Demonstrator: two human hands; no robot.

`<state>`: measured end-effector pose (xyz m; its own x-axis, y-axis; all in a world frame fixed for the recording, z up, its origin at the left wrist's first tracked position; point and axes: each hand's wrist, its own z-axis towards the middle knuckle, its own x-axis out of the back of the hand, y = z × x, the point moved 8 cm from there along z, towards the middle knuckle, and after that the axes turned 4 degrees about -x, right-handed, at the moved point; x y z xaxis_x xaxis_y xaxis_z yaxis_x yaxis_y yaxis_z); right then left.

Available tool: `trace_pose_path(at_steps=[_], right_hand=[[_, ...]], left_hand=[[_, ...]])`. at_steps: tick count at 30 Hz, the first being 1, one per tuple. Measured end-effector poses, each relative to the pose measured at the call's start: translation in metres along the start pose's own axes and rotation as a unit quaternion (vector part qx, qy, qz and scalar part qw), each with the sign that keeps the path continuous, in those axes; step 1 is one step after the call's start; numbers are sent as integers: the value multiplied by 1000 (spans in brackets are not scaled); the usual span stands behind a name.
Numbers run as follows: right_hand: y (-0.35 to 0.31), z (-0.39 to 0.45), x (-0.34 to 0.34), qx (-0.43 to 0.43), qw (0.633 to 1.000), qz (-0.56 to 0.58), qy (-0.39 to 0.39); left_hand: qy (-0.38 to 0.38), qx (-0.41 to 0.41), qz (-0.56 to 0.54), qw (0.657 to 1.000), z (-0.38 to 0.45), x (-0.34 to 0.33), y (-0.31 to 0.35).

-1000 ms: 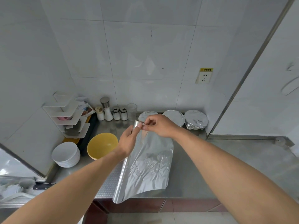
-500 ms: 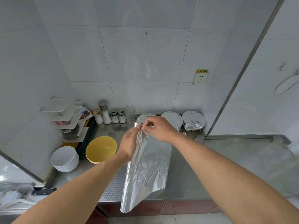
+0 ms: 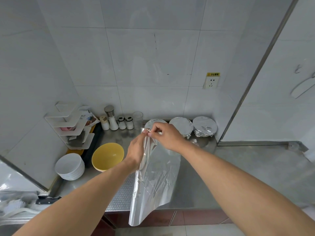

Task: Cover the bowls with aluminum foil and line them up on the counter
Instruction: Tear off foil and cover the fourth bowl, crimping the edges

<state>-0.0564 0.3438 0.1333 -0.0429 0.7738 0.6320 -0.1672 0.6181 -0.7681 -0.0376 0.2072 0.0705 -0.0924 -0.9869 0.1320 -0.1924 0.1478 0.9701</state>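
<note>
Pinching the top edge of the foil sheet (image 3: 156, 178) are both hands, left hand (image 3: 136, 149) and right hand (image 3: 167, 135), fingertips together, forearms extended above the counter (image 3: 196, 188). The sheet is hung past the counter edge. 3 foil-covered bowls (image 3: 204, 126) are aligned at the wall; the yellow bowl (image 3: 107, 155) is left uncovered.

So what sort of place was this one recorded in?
Most likely a plain working kitchen, perhaps a commercial one. A stainless steel counter meets white tiled walls, glass seasoning shakers stand at the back, and a stack of white bowls sits beside an empty yellow bowl.
</note>
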Motion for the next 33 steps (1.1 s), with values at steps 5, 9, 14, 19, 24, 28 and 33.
trace_pose_path(at_steps=[5, 9, 14, 19, 24, 28, 33], right_hand=[[27, -1, 20, -67, 993, -11, -98], [79, -13, 37, -134, 964, -101, -205], [131, -32, 40, -175, 915, -239, -276], [151, -44, 55, -234, 948, -68, -205], [152, -55, 69, -288, 920, 265, -28], [154, -54, 72, -270, 921, 258, 108], [156, -60, 80, -262, 923, 184, 213]], left_hand=[[-45, 45, -53, 997, 2, 6, -4], [-45, 93, -77, 992, 1, 23, -5], [-28, 106, -18, 994, -1, 41, -5], [-13, 115, 3, 993, 4, 56, -14], [-22, 186, -98, 977, 6, 59, -31], [-18, 193, -116, 974, 8, 57, -39], [41, 173, -128, 976, 15, 54, -43]])
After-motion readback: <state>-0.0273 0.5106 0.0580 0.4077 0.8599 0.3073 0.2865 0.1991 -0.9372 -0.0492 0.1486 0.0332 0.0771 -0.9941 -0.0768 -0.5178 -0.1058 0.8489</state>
